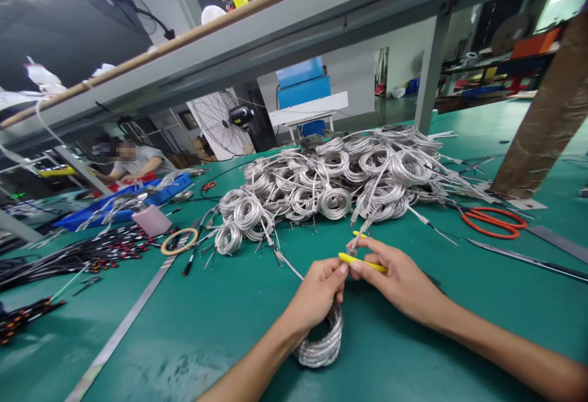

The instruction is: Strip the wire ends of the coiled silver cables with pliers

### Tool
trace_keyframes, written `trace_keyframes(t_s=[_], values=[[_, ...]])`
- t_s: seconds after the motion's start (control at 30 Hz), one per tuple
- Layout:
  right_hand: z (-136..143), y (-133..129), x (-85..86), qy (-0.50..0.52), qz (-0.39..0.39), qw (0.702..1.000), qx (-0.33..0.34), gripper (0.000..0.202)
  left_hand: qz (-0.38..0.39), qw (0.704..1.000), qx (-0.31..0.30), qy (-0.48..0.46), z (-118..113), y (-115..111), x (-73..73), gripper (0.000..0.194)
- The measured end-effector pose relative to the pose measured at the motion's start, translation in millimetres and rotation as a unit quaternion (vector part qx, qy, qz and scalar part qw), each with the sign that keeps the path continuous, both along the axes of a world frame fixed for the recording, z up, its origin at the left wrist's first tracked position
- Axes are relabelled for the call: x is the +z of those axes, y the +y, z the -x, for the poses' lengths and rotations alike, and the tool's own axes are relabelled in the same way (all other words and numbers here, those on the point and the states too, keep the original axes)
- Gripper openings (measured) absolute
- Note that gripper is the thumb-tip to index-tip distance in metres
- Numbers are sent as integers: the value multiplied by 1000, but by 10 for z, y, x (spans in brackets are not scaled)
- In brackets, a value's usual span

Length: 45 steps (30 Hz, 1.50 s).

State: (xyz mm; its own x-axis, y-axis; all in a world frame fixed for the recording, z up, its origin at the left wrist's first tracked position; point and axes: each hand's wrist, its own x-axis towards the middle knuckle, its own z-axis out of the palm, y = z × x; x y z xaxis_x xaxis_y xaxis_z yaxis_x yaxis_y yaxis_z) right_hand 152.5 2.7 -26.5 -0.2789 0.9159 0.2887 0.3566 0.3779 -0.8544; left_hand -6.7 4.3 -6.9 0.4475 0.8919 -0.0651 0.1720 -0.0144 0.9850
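My left hand point(316, 295) pinches a cable end of a silver, clear-jacketed cable coil point(323, 353), whose loop hangs below the fingers near the green table top. Right beside it, my right hand point(399, 276) is closed around a small tool with yellow handles point(371, 263); its working end is hidden by the fingers. The two hands meet at the cable end, fingertips almost touching. Just beyond them lies a big heap of similar silver cable coils point(335, 203), with stripped wire ends sticking out.
Orange-handled scissors point(493, 223), a long blade-like tool point(519, 255) and a wooden post point(542, 108) are on the right. Leftward lie a steel ruler point(133, 313), a tape roll point(179, 241), a pink bottle point(152, 219), black cables point(73, 255) and a blue tray point(76, 223). A person point(138, 160) sits behind.
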Motion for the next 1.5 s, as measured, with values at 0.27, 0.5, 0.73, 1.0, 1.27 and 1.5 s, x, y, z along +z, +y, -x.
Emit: trace_keyframes(t_s=[0.27,0.5,0.73,1.0,1.27,1.5], values=[[-33,99,41,-17,-49,997,-48,37,5,999,46,25,-47,-31,-7,35],[26,-23,-8,-80,-31,996,-18,50,-13,998,62,17,-50,-2,-38,28],[16,37,27,-36,-41,998,-44,36,-49,996,56,55,-45,-42,-20,34],[8,63,57,13,-28,999,-30,37,75,996,-33,-24,0,-17,153,33],[0,57,125,76,5,997,-15,38,91,991,45,-88,60,31,116,31],[38,-5,95,65,22,997,-32,51,53,984,139,-94,-48,-53,65,38]])
